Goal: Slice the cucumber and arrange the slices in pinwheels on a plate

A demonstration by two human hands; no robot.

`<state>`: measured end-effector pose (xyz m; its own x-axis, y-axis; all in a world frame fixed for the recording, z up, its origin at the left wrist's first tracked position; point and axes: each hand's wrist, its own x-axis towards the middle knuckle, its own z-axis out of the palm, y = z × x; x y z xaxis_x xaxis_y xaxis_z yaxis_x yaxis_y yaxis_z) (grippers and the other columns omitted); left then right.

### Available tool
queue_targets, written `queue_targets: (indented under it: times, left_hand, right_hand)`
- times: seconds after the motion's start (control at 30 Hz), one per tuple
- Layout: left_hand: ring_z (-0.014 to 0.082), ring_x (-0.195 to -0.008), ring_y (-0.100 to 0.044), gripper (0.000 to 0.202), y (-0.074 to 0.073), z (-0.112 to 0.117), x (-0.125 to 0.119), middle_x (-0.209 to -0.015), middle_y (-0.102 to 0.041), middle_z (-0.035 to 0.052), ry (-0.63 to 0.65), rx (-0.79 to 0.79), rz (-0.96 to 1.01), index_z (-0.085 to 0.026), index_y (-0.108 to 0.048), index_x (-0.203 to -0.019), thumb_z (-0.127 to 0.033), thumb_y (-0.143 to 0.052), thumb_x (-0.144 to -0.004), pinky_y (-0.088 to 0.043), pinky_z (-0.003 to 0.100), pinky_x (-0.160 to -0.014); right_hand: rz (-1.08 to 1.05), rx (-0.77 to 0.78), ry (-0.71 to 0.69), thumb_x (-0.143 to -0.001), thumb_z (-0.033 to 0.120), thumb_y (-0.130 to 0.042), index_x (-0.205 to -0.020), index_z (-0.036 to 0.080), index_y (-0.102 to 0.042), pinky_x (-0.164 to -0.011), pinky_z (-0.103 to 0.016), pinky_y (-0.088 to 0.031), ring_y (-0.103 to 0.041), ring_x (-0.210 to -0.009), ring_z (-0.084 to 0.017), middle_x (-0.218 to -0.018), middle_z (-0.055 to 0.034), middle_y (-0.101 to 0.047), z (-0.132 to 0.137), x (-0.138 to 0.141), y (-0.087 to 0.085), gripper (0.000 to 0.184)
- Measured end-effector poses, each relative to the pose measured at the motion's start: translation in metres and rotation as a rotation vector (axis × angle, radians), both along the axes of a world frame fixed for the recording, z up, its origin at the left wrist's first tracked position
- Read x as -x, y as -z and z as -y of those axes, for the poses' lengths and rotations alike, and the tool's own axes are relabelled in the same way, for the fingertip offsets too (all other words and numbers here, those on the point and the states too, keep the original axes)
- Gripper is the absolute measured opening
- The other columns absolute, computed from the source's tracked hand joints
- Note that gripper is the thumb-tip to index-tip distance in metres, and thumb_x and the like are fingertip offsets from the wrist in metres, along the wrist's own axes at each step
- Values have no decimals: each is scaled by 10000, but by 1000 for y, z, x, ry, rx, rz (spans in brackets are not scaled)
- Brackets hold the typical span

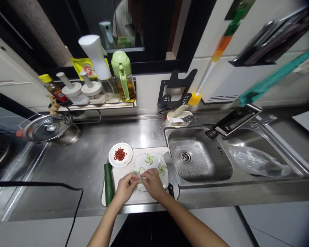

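Observation:
A white squarish plate [155, 187] bears curved cucumber slices [149, 158] laid out in pinwheel shapes at its back and right. Over the plate's left side, both hands meet at another group of slices [141, 170]. My left hand [127, 187] pinches the edge of a cucumber slice [138, 181]. Close beside it, my right hand [152, 181] has its fingertips drawn together over the slices; what they hold is hidden. Under the plate lies a pale cutting board [126, 197]. A whole cucumber [109, 183] rests along the board's left edge.
A small white plate of red bits [120, 154] overlaps the board's back left corner. A knife [171, 188] lies right of the plate, beside the sink [201, 154]. Behind stand a lidded pot [54, 128], seasoning jars [92, 92] and an oil bottle [123, 77].

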<state>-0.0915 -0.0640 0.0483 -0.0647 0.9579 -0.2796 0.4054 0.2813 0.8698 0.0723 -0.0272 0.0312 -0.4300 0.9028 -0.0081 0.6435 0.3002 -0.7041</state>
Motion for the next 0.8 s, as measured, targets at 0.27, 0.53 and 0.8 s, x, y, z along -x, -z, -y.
queue_targets:
  times: [0.27,0.53,0.8]
  left_hand:
    - [64,-530,-523,406,11,-3,-11,-701,-628,20,-317,392,572,-133,-608,-868,-500,-650,-700,-330,157,-460]
    - [25,-464,-512,279,8,-8,-10,-647,-629,9,-381,662,883,-127,-625,-873,-253,-755,-660,-347,111,-417]
    - [69,-539,-553,330,25,-22,4,-647,-654,24,-354,437,624,-114,-687,-829,-255,-794,-551,-421,177,-532]
  right_hand:
    - [7,-83,-38,-826,169,-563,-808,212,-679,-776,-288,-361,-479,-865,-176,-788,-15,-621,3,-11,-12,125]
    - [-84,-164,-69,-849,191,-534,-848,227,-682,-794,-311,-366,-471,-860,-177,-766,-13,-627,8,-14,-20,152]
    - [-95,42,126,-830,202,-532,-795,219,-677,-725,-277,-389,-540,-759,-160,-733,-6,-654,7,-6,-1,150]
